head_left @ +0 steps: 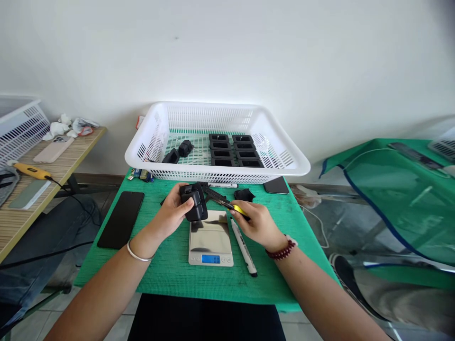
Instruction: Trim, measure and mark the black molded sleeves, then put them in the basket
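Observation:
My left hand (177, 208) is closed round a black molded part (194, 202), its thumb pressed on the front face. My right hand (259, 224) grips a utility knife (241, 210) with a yellow-and-black handle. The knife's dark front end reaches left to the edge of the part; I cannot tell whether it touches. Below both hands lies a small digital scale (211, 237) with a shiny plate and a lit display. A white marker (243, 247) rests beside the scale on the right. Black scraps (244, 194) lie on the green cloth behind my right hand.
A white basket (217, 166) at the back holds rows of black frames (221, 154) and loose black pieces (185, 148). Phones lie left (121, 220) and back right (276, 185) on the green table (167, 279). A wooden table (76, 149) stands left; a person's shoe (350, 279) shows right.

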A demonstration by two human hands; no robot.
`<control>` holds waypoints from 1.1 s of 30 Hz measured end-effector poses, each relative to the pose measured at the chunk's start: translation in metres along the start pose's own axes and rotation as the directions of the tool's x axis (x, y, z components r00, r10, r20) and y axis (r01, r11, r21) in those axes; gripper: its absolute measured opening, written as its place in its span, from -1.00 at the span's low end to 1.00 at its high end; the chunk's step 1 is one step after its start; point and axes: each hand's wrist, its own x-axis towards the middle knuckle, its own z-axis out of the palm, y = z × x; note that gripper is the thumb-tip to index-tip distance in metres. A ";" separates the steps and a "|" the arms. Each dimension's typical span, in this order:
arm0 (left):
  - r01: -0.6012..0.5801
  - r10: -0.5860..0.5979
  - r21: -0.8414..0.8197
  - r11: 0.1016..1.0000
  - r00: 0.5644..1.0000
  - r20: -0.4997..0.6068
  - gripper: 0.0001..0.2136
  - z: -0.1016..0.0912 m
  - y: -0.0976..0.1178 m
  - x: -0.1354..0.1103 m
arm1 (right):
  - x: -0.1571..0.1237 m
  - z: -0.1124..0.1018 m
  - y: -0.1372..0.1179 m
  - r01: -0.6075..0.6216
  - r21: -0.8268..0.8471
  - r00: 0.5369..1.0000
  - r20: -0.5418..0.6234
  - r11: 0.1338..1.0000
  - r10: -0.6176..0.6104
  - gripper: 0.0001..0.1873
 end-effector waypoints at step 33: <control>0.067 -0.075 -0.151 0.986 0.996 -0.049 -0.72 0.010 0.011 -0.001 | -0.003 -0.002 -0.007 0.207 -0.073 0.978 0.054 0.976 -0.203 -0.84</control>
